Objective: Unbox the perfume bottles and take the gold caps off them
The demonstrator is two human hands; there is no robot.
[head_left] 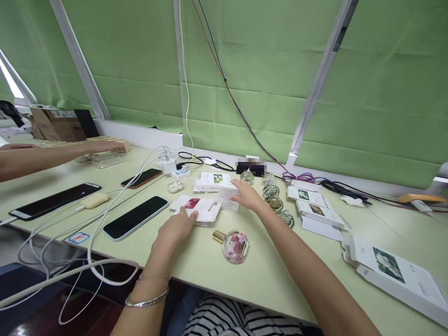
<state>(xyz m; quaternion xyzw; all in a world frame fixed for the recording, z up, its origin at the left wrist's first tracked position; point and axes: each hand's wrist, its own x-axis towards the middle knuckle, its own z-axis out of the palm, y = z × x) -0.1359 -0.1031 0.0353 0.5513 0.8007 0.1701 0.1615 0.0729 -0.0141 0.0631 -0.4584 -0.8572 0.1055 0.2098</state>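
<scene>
My left hand (177,228) grips the near edge of a small white box (206,212) with a pink flower picture; its flaps stand open. A printed white leaflet (227,198) is pinched in the fingers of my right hand (248,193), just beyond the box's right end. Between my forearms a round perfume bottle (235,246) with pink flowers and a gold cap lies on its side. Behind the leaflet rests another white box (214,181) with a white-flower picture. Several round glass bottles (273,203) stand to the right of my right hand.
Several white boxes (317,211) lie at the right, with a larger one (395,270) nearer. Phones (136,218), white charging cables (105,210) and an earphone case (175,186) occupy the left. Another person's arm (59,156) reaches in there. Cables (336,189) run along the wall.
</scene>
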